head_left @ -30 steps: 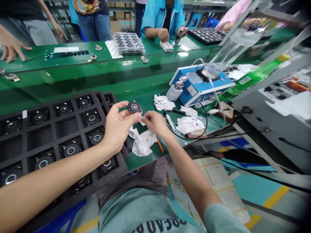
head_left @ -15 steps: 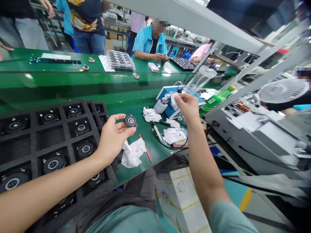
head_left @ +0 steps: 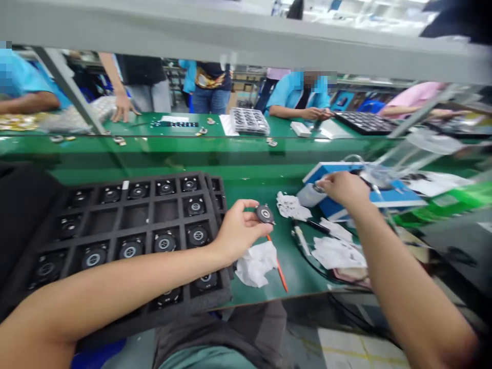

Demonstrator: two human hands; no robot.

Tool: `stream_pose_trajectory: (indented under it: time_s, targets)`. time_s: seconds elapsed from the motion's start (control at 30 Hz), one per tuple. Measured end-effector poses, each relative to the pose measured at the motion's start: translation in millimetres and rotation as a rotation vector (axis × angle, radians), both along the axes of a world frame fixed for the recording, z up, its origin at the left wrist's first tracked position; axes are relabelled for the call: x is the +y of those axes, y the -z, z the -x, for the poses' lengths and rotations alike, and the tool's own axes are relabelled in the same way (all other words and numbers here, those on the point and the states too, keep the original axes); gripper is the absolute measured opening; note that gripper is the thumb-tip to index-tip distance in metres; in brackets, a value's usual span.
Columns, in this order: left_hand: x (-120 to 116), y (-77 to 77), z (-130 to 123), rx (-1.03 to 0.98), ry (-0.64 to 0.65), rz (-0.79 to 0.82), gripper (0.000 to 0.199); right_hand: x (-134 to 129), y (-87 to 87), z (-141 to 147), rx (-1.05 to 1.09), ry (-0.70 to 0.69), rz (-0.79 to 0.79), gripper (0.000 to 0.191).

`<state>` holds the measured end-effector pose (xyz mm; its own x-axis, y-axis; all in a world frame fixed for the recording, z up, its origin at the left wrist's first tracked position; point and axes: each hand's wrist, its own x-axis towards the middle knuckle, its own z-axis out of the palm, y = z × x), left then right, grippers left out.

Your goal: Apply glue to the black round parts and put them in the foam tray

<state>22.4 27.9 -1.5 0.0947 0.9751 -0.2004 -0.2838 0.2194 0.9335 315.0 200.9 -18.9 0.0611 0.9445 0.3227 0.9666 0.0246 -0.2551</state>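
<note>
My left hand (head_left: 242,228) pinches a round black smartwatch body (head_left: 265,213) at its edge, its pale sensor ring facing up. Below that hand a crumpled white wipe (head_left: 257,264) and an orange stick (head_left: 282,270) lie on the green bench. My right hand (head_left: 344,189) is closed, fingertips at the metal top of a white dispenser bottle (head_left: 308,196); what is between them is hidden. To the left, a black foam tray (head_left: 226,303) holds several similar watch bodies in its compartments, and a few compartments in its middle row are bare.
Behind the bottle stands a blue-and-white box (head_left: 334,207). Used wipes (head_left: 292,206), a corded pen-like tool (head_left: 302,241) and another wipe (head_left: 338,252) lie in front. A grey beam (head_left: 246,41) crosses above. People work at the far bench, near a clear parts tray (head_left: 249,122).
The view has swung left and levelled. My right hand, seen with a white wipe above the bottle before, is down at the bottle's top. My left hand keeps hold of the watch body.
</note>
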Motion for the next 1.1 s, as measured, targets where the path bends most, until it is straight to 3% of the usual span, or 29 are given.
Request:
stream_pose_trajectory:
  time_s: [0.17, 0.27, 0.4, 0.47, 0.57, 0.63, 0.77, 0.87, 1.0, 1.1]
  targets:
    - [-0.6, 2.0, 1.1, 0.001, 0.013, 0.012, 0.053, -6.3, -2.2, 0.1, 0.081, 0.045, -0.033, 0.031]
    - [-1.1, 1.7, 0.8, -0.004, 0.060, 0.012, 0.054, -35.5, -1.6, 11.8, 0.181, -0.018, -0.143, 0.028]
    - [0.6, -0.4, 0.1, 0.032, 0.114, -0.004, 0.055, -101.0, 4.0, 49.1, 0.328, -0.199, -0.180, 0.025]
    - [2.3, -1.8, 0.3, 0.049, 0.137, -0.020, 0.056, -129.3, 4.6, 71.7, 0.446, -0.399, -0.190, 0.017]
    - [3.6, -3.5, 1.3, 0.052, 0.163, -0.046, 0.059, -153.4, 1.6, 95.6, 0.514, -0.660, -0.245, 0.010]
    - [3.5, -4.2, 1.9, 0.066, 0.174, -0.052, 0.061, -158.7, -0.5, 104.1, 0.477, -0.728, -0.261, 0.008]
    - [2.9, -5.0, 1.9, 0.126, 0.186, -0.021, 0.059, -156.0, -0.1, 118.5, 0.404, -0.752, -0.280, 0.011]
    - [2.4, -5.1, 1.4, 0.166, 0.195, -0.021, 0.060, -150.3, 2.6, 124.3, 0.376, -0.672, -0.297, 0.016]
    - [2.1, -6.4, 0.2, 0.203, 0.223, -0.008, 0.065, -148.8, 8.7, 115.7, 0.404, -0.538, -0.295, 0.015]
    - [1.7, -8.4, -0.2, 0.240, 0.254, 0.020, 0.063, -153.6, 8.8, 110.0, 0.428, -0.557, -0.311, 0.012]
